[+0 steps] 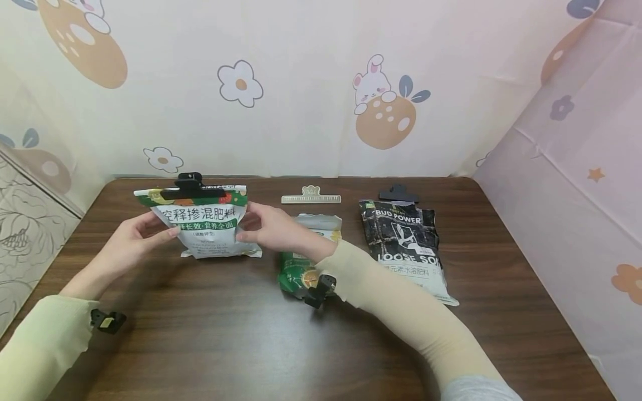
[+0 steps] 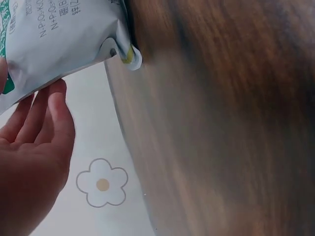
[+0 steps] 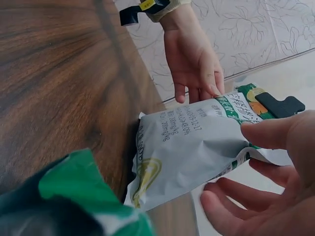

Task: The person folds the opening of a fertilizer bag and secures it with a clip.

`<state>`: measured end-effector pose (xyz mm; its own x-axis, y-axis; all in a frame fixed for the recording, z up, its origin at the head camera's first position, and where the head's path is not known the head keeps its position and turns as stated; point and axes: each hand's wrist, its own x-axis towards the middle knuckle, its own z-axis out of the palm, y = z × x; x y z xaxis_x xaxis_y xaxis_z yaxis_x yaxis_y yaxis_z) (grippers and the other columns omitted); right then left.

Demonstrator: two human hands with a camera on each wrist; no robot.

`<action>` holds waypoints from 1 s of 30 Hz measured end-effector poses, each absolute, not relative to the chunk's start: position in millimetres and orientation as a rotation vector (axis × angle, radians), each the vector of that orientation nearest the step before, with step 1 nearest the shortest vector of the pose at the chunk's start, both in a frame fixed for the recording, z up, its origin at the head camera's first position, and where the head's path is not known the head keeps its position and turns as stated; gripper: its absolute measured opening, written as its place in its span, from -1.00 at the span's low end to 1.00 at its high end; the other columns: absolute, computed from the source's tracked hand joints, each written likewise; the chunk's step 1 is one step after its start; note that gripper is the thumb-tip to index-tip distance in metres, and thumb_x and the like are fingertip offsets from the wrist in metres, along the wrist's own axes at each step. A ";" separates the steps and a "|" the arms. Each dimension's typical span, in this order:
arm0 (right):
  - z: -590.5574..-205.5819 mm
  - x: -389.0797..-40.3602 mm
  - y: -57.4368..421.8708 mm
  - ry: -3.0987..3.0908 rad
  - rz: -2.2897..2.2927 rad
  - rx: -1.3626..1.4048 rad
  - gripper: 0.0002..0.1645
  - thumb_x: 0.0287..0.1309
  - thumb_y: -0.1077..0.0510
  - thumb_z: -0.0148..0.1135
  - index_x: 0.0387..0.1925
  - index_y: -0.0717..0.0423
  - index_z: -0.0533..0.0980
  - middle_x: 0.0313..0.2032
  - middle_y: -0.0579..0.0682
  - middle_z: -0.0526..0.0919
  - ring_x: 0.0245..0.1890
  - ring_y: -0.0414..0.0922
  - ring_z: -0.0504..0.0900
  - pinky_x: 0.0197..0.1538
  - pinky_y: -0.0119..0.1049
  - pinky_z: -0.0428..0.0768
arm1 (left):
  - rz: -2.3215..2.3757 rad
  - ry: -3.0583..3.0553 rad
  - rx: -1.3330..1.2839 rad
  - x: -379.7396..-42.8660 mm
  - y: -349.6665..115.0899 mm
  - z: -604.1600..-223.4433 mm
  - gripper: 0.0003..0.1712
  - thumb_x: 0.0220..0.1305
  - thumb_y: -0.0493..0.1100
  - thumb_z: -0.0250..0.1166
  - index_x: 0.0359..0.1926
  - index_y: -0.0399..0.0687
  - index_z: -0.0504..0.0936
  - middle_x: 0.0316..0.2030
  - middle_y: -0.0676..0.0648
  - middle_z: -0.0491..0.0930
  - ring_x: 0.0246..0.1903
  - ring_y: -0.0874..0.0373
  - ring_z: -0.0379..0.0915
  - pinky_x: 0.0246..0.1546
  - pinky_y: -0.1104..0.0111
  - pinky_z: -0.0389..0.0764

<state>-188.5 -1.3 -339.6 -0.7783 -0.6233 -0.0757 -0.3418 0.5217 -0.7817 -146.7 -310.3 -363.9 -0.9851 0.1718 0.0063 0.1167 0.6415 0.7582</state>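
A white and green fertilizer bag (image 1: 207, 243) stands upright near the back left of the table, its base on the wood. Across its top edge sits a black clip (image 1: 193, 191). My left hand (image 1: 131, 240) pinches the bag's left side, thumb in front and fingers behind. On the opposite side my right hand (image 1: 275, 227) holds the edge between thumb and fingers. In the right wrist view the bag (image 3: 187, 147) shows printed lines on its white front, and the left hand (image 3: 194, 61) is at its far side.
Under my right forearm lies a green and white bag (image 1: 297, 270), partly hidden, with a pale clip (image 1: 311, 198) behind it. Further right is a black and white bag (image 1: 401, 236), and another black clip (image 1: 398, 194) lies behind it. A patterned curtain (image 1: 301, 128) borders the table's back edge.
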 end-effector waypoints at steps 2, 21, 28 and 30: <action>-341.4 -188.2 -0.4 2.403 -1.101 -0.805 -0.37 0.24 0.04 0.37 0.31 -0.06 0.41 0.19 -0.07 0.60 0.16 -0.23 0.55 0.25 -0.29 0.38 | 1.298 2.779 0.235 -145.8 -310.8 -365.8 -0.36 0.41 0.01 0.27 0.36 -0.23 0.41 0.18 -0.28 0.52 -0.02 0.56 0.41 -0.12 0.60 0.42; -340.8 -181.4 2.0 2.408 -0.890 -0.818 -0.18 0.35 -0.09 0.23 0.51 0.03 0.17 0.39 -0.02 0.37 0.41 -0.15 0.27 0.37 -0.25 0.23 | 1.314 2.849 0.046 -149.3 -292.1 -365.9 -0.34 0.29 0.19 0.33 0.22 -0.18 0.58 -0.01 -0.20 0.68 -0.15 0.34 0.58 -0.25 0.51 0.50; -342.8 -180.7 0.0 2.412 -0.873 -0.810 -0.16 0.36 -0.10 0.20 0.52 0.07 0.14 0.42 0.00 0.33 0.41 -0.15 0.26 0.38 -0.28 0.22 | 1.192 2.899 0.077 -146.3 -293.1 -362.2 -0.35 0.30 0.22 0.31 0.15 -0.21 0.61 -0.08 -0.22 0.70 -0.16 0.12 0.63 -0.27 0.44 0.49; -343.4 -180.6 -0.7 2.414 -0.869 -0.805 -0.16 0.37 -0.11 0.19 0.52 0.08 0.14 0.42 0.00 0.32 0.41 -0.14 0.25 0.38 -0.28 0.22 | 1.185 2.898 0.076 -145.5 -292.8 -361.3 -0.34 0.31 0.23 0.30 0.15 -0.22 0.61 -0.08 -0.22 0.70 -0.16 0.07 0.64 -0.25 0.40 0.48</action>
